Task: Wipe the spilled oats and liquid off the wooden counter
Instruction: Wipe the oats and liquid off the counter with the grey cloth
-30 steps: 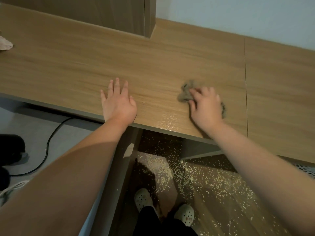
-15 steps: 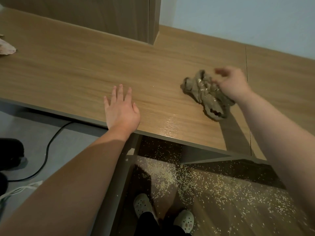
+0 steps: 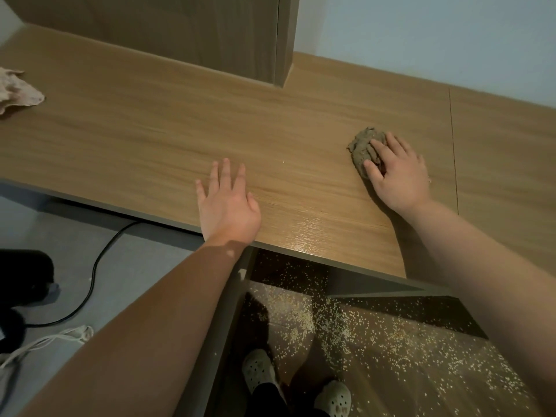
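Grey-brown and balled up, the rag (image 3: pixel 362 145) sits toward the right side of the wooden counter (image 3: pixel 150 139). It is under the right hand (image 3: pixel 397 173), whose fingers lie spread across it, pressing down rather than clenched. The left hand (image 3: pixel 225 206) rests flat near the front edge, fingers straight, holding nothing. Wiping looks well along: most oats (image 3: pixel 346 320) lie on the floor below. The top shows only a stray fleck (image 3: pixel 430 181) by the right wrist and a wet sheen (image 3: pixel 304 236) at the front edge. Next I'd expect a firm drag of the rag toward that sheen, catching the fleck.
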